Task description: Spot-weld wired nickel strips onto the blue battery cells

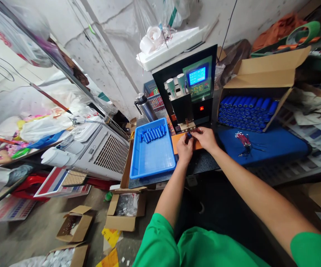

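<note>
My left hand [185, 148] has its fingers closed round a small blue cylinder [188, 135], mostly hidden by the fingertips. Close beside it, my right hand [205, 138] is pinched at the cylinder's far end, just under the metal tips of a black machine [183, 107]; what its fingertips hold is too small to make out. An orange board [178, 145] lies beneath both hands. Left of them, a blue tray [153, 159] holds a row of blue cylinders [154, 134]. The machine's small screen [197, 76] is lit.
At the right, an open cardboard box [263, 76] is filled with blue cylinders, and thin wires [244, 142] lie on a blue surface [277, 142]. A metal flask [146, 105] stands behind the tray. At the far left edge, another person's hand [2, 157] shows.
</note>
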Tool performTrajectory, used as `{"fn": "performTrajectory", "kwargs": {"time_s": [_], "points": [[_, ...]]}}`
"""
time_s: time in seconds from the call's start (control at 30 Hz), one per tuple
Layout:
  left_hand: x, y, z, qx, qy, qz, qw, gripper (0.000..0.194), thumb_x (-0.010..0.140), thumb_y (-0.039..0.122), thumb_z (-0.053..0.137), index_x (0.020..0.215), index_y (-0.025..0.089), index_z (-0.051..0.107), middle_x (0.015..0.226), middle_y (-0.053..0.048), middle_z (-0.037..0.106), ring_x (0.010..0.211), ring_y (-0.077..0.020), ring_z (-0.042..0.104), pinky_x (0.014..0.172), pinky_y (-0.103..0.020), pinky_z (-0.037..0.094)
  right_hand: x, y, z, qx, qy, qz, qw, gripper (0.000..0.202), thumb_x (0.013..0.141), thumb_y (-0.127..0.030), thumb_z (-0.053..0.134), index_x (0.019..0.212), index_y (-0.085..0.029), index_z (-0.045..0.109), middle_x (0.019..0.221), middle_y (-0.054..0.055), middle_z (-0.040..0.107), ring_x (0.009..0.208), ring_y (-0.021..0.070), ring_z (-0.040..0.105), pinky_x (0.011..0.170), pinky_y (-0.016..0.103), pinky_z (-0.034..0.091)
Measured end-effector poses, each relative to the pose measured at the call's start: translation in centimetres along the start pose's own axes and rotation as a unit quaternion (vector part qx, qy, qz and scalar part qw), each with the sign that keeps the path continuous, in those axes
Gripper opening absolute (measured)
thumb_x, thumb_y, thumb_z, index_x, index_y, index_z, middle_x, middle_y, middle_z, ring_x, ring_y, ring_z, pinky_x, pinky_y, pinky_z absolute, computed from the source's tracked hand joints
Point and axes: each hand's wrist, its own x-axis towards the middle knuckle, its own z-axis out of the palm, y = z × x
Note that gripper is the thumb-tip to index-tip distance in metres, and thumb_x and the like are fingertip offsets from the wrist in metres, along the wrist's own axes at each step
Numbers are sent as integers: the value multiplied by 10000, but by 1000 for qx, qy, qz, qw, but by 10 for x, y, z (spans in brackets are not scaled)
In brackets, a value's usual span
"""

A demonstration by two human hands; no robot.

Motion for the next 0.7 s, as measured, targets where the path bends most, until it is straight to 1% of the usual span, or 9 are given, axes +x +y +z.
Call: {"fn": "performTrajectory", "kwargs": {"time_s": [0.17,0.27,0.47,0.57,0.63,0.7], "points": [[0,3,-1,-11,0,3,1000,214,865,248,637,1058,196,716,893,-48,703,805,-176,609,795,-306,478,-1,3,-4,8,-20,2,1000,340,729,-509,723,791,-175,704,831,88,737,793,235,667,755,347,516],[0,3,0,-22,-2,1,1000,200,864,255,647,1039,196,722,898,-47,705,802,-174,610,812,-309,481,-5,4,-11,-2,-28,0,1000,359,737,-537,706,809,-186,684,815,73,718,769,224,648,719,336,510],[2,-3,1,-22,1,-19,1000,202,845,261,666,1029,192,712,885,-49,702,830,-185,621,845,-332,491,-10,7,-21,-82,-48,-22,995,294,753,-484,657,719,-192,662,709,47,676,658,190,579,660,318,455],[3,-5,0,-22,2,-13,1000,166,839,263,666,980,189,709,885,-51,701,831,-182,619,838,-323,484,-8,8,-21,-97,-51,-31,993,261,755,-447,636,698,-193,662,694,44,675,655,186,573,658,313,440],[3,-4,0,-13,6,-15,1000,152,831,270,672,950,183,707,863,-49,695,811,-178,616,829,-318,479,-7,8,-21,-104,-47,-30,993,267,753,-441,628,651,-195,635,659,36,655,638,180,557,637,306,424],[4,-2,0,-9,9,-25,1000,179,823,278,679,969,176,703,852,-49,693,800,-177,621,825,-323,482,-6,8,-22,-104,-43,-27,993,286,754,-445,619,609,-200,598,616,24,620,615,172,530,613,300,404]]}}
